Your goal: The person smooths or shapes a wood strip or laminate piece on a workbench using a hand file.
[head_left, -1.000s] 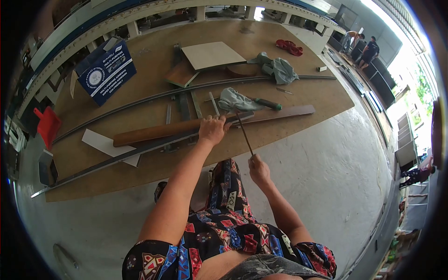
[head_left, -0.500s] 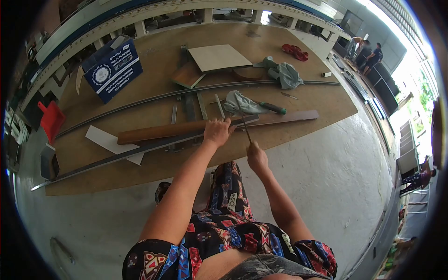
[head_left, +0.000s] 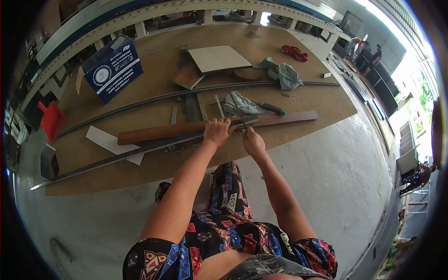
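Observation:
My left hand [head_left: 217,132] is closed around a long dark grey strip [head_left: 182,139] near its right end, pressing it down over the brown board. In my right hand [head_left: 254,143] is a thin, dark file-like tool [head_left: 236,106], gripped at its near end. The tool lies crosswise over the strip's end, just right of my left hand, and its far part points away from me over a grey-green cloth [head_left: 247,108]. A brown wood-look strip [head_left: 158,133] runs beside the grey one. A green-and-black handle [head_left: 274,109] sticks out by the cloth.
A large brown board [head_left: 317,100] carries a second long metal strip [head_left: 140,103], a cream panel [head_left: 219,58], a blue adhesive box [head_left: 112,70] and a red cloth [head_left: 295,52]. A red dustpan [head_left: 52,120] stands left. People [head_left: 373,58] are far off at the right.
My right hand has pushed forward and slightly left, so the thin tool has slid farther across the strip. My left hand has stayed in place on the strip.

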`<state>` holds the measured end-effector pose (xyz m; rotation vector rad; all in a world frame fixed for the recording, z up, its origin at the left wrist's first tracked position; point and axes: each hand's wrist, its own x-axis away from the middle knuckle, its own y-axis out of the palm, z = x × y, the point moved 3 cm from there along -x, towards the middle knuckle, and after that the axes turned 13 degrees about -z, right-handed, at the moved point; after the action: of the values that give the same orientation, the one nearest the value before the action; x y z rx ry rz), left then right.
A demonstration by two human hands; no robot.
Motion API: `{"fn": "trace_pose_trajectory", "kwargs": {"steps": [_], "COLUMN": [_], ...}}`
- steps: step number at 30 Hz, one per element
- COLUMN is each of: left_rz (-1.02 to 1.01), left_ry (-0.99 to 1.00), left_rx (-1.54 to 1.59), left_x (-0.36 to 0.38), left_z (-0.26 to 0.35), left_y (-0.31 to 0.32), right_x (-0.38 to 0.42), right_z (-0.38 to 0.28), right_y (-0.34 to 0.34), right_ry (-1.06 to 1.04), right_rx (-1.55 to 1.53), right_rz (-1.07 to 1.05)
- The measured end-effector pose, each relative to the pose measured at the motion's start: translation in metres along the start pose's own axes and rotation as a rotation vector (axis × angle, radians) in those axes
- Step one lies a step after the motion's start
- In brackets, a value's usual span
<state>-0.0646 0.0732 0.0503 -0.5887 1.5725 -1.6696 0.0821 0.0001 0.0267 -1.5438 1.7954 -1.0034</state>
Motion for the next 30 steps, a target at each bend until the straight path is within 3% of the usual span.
{"fn": "trace_pose_trajectory", "kwargs": {"steps": [5,12,30], "left_rz": [-0.035,-0.040,-0.019], "left_ry": [-0.005,-0.005,-0.001], "left_rx": [0.001,-0.011,0.019], "left_x": [0.000,0.000,0.003], "left_z": [0.000,-0.003,-0.002], "left_y": [0.000,0.001,-0.002], "right_x": [0.012,0.120,0.108], "right_z": [-0.006,0.038,0.032], "right_y": [0.004,0.032,0.049], "right_ry": [0.048,0.075,0.031], "right_rx": [-0.032,-0.032,-0.082], "right_rz": [0.019,0.002,0.068]}}
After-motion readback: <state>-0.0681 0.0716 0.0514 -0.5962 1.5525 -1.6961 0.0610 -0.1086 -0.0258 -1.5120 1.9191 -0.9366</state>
